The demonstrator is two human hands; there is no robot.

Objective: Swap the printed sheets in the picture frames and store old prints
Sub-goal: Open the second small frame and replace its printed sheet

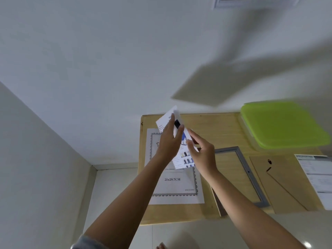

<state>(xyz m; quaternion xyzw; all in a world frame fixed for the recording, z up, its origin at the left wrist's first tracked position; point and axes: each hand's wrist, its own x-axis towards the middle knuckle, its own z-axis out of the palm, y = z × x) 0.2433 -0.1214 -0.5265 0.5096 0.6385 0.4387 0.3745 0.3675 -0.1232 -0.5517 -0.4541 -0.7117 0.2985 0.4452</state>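
A printed sheet (177,121) with small pictures is held up above the wooden table (219,130). My left hand (169,141) grips its upper part with the fingers wrapped over the front. My right hand (202,151) pinches its right edge lower down. Under the hands lies a bordered sheet (175,184) marked 21x29.7CM. An empty grey picture frame (251,177) lies to the right, with a brown backing board (280,184) beside it. Another printed sheet (316,175) lies at the table's right edge.
A flat container with a lime-green lid (280,124) stands at the table's back right. A thin dark board (218,203) lies beside the grey frame. White walls close in at the left and behind the table; a pale tiled floor (115,194) shows below.
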